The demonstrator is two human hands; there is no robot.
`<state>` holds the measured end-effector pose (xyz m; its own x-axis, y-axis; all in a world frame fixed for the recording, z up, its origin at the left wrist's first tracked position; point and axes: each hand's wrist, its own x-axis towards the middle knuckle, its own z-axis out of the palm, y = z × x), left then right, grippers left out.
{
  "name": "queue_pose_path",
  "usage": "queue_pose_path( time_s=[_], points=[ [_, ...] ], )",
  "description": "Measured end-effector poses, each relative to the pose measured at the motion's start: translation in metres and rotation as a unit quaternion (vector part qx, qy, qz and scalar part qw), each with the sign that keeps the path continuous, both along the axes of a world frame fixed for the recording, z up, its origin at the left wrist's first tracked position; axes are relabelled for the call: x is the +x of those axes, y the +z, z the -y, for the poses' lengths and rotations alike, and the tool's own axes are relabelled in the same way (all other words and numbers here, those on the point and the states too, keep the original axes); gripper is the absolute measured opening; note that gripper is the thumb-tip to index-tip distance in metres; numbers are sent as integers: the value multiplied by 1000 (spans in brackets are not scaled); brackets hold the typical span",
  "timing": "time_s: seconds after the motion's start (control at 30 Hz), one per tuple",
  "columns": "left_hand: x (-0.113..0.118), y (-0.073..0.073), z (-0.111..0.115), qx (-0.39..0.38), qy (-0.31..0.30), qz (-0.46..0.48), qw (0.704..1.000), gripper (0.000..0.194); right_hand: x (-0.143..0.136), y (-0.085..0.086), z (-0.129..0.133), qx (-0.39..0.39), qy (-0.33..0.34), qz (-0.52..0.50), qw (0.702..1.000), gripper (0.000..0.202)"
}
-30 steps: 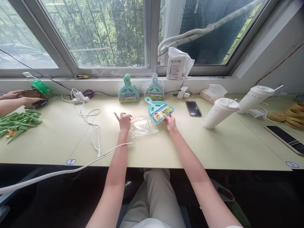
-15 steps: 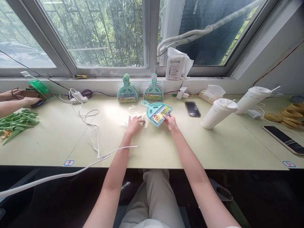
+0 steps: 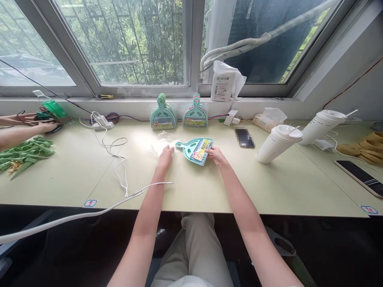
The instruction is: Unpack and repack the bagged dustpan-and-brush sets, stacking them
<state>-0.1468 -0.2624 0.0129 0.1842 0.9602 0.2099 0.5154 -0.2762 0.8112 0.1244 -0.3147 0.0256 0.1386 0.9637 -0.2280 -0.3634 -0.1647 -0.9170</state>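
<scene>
A teal dustpan (image 3: 189,150) with a small brush and a printed label lies tilted over the table, its handle pointing left. My right hand (image 3: 216,155) grips its wide edge at the right. Left of the handle, my left hand (image 3: 166,156) has its fingers closed at the edge of a clear plastic bag (image 3: 156,146). Behind them, against the wall, two wrapped stacks of similar dustpans stand upright, one on the left (image 3: 163,113) and one on the right (image 3: 195,113).
White cables (image 3: 122,175) cross the table's left side. Two white cups (image 3: 278,144), a blurred dark phone (image 3: 244,137) and a tissue pack (image 3: 269,118) stand or lie right. Another person's hands (image 3: 44,126) are far left, by green strips (image 3: 26,153).
The dustpan has turned so its handle points left, and it has come slightly nearer. My left hand's fingers have closed at the plastic bag. The view has shifted slightly.
</scene>
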Motion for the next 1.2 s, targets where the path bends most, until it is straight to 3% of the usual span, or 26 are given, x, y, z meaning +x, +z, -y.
queue_pose_path(
  time_s=[0.23, 0.5, 0.63, 0.77, 0.83, 0.9, 0.97, 1.03, 1.13, 1.2],
  points=[
    [5, 2, -3, 27, 25, 56, 998, 48, -5, 1, 0, 18, -33, 7, 999, 17],
    [26, 8, 7, 69, -49, 61, 995, 49, -38, 3, 8, 50, 24, 38, 998, 18],
    [33, 12, 11, 123, -80, -18, 989, 41, -44, 1, 9, 82, 30, 35, 996, 23],
    [41, 21, 21, 190, -103, -80, 973, 38, -47, -2, 8, 94, -18, -3, 995, 26],
    [48, 25, 26, 234, -81, -40, 968, 38, -48, -3, 7, 97, -53, -31, 993, 23],
    [51, 30, 29, 257, 10, 52, 965, 46, -49, -2, 8, 107, -71, -60, 990, 21],
    [51, 32, 26, 221, 119, 186, 950, 67, -49, -1, 8, 119, -72, -85, 987, 21],
    [45, 33, 19, 105, 135, 334, 927, 76, -49, 0, 9, 127, -65, -98, 985, 22],
    [34, 31, 8, -114, -5, 489, 865, 63, -53, 0, 9, 135, -57, -102, 984, 26],
    [32, 28, 5, -178, -82, 520, 831, 56, -56, 0, 9, 142, -62, -100, 983, 28]
  ],
)
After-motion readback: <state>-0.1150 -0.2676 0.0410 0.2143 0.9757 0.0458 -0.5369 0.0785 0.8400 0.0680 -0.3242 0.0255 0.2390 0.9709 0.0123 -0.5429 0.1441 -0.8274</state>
